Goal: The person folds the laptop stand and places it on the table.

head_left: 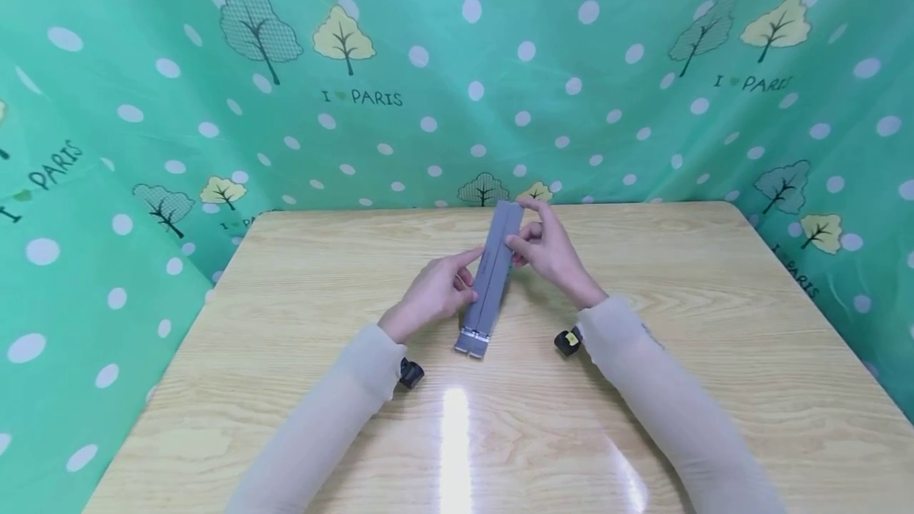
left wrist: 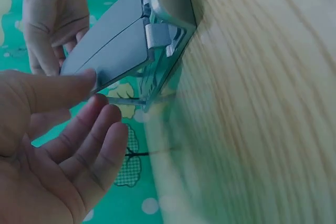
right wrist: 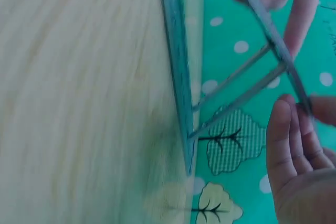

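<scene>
A grey folding laptop stand (head_left: 494,268) lies lengthwise on the table, its narrow top panels lifted at the far end. In the left wrist view, a hinge (left wrist: 158,35) joins the panels to the base at the near end. Two thin struts (right wrist: 239,99) span the gap between the raised part and the base in the right wrist view. My left hand (head_left: 437,288) pinches the left edge, thumb on top and fingers around the side. My right hand (head_left: 551,254) grips the far right edge, thumb on the top face.
The light wooden table (head_left: 321,276) carries the stand and ends at a green printed curtain (head_left: 471,46) behind it. Small black wrist devices (head_left: 411,373) sit below both sleeves. Glare streaks lie on the near tabletop.
</scene>
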Demonstrator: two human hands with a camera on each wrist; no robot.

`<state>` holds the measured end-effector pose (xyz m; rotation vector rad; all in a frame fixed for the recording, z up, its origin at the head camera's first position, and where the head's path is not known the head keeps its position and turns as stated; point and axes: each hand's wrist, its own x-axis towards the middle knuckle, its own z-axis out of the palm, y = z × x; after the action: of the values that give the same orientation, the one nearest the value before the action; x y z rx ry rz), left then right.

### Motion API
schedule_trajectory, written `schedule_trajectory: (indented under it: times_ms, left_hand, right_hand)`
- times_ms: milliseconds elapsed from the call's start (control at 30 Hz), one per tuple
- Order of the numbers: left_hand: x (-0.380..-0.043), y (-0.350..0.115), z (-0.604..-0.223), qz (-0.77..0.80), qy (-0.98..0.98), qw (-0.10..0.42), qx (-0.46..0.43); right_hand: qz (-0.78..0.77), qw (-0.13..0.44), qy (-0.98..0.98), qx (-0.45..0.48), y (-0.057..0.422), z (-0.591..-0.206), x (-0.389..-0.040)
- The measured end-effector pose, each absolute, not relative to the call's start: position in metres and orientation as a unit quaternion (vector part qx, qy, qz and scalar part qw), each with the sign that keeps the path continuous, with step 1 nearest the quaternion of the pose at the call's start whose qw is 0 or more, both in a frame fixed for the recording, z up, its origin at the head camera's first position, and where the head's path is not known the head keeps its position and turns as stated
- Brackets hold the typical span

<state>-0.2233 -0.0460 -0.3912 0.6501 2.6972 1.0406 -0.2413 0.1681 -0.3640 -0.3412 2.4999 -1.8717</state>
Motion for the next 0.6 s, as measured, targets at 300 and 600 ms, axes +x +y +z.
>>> schedule_trajectory:
  times_ms: [300, 600]
  left_hand:
    - [-0.182, -0.05, -0.388, 0.215, 0.939, 0.079, 0.256]
    - [-0.168, -0.049, -0.395, 0.15, 0.946, 0.035, 0.286]
  right_hand:
    - [-0.529, 0.059, 0.821, -0.209, 0.197, -0.361, -0.26]
    - [-0.486, 0.062, 0.836, -0.248, 0.196, -0.357, -0.266]
